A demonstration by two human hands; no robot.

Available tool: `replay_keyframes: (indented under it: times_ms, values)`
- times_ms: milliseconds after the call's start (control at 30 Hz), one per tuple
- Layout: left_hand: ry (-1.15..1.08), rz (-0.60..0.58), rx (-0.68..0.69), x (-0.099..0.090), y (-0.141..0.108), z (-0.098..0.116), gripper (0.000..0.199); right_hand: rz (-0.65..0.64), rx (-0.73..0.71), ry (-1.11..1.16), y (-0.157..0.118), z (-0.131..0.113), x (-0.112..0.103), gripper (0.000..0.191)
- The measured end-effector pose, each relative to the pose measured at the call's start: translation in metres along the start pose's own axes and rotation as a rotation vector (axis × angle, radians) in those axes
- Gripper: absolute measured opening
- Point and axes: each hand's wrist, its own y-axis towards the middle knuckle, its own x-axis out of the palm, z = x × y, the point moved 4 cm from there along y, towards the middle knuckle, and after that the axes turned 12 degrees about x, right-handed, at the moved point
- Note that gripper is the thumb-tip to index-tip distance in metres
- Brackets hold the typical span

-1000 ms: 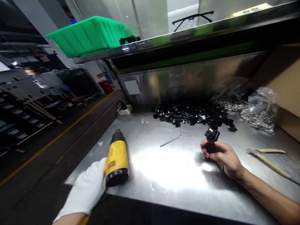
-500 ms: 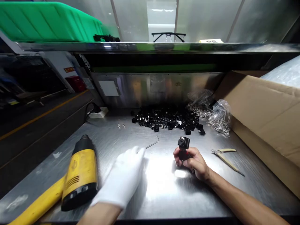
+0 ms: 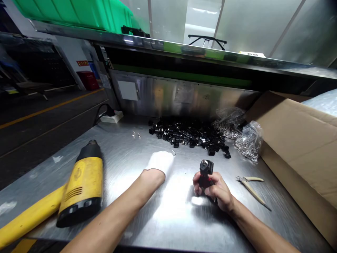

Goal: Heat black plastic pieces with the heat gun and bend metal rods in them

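My left hand (image 3: pixel 160 163), in a white glove, rests on the steel table (image 3: pixel 123 165) over an L-shaped hex key (image 3: pixel 173 153). The glove hides most of the key, and only its bent tip shows; whether the fingers grip it is hidden. My right hand (image 3: pixel 217 191) is bare and closed around a black fitting (image 3: pixel 206 168) with a round silver top, held upright. To the left, a yellow and black heat gun (image 3: pixel 85 182) lies on the table, touched by neither hand.
A heap of small black parts (image 3: pixel 186 135) lies at the back of the table, beside plastic bags of silver fasteners (image 3: pixel 249 142). Pliers with beige handles (image 3: pixel 251 188) lie to the right. A cardboard box (image 3: pixel 295 140) stands at the right edge. A shelf overhangs the back.
My left hand has moved from the heat gun, which it held a second ago, onto the hex key. The heat gun now lies on the table. The view has swung right.
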Motion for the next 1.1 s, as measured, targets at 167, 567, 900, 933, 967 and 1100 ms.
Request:
replay_keyframes:
  times_ms: [167,567,900,933,967,1100]
  values:
    - [-0.053,0.041,-0.052,0.003,-0.012,-0.004,0.021,0.004,0.013,-0.014,0.001,0.001,-0.002,0.043]
    - [-0.725,0.406,0.074,-0.008,-0.052,0.036,0.028,0.133,0.016,-0.119,0.005,0.002,-0.018,0.041]
    - [-0.758,0.657,0.293,-0.005,-0.065,0.038,0.014,0.204,0.034,-0.166,0.010,0.003,-0.027,0.042]
    - [-0.732,0.676,0.312,-0.004,-0.065,0.038,0.016,0.205,0.035,-0.170,0.009,0.002,-0.026,0.042]
    - [-0.708,0.700,0.332,-0.005,-0.066,0.038,0.018,0.204,0.037,-0.174,0.009,0.001,-0.026,0.042]
    - [-0.618,0.751,0.380,-0.006,-0.069,0.039,0.022,0.200,0.038,-0.193,0.008,-0.001,-0.023,0.042]
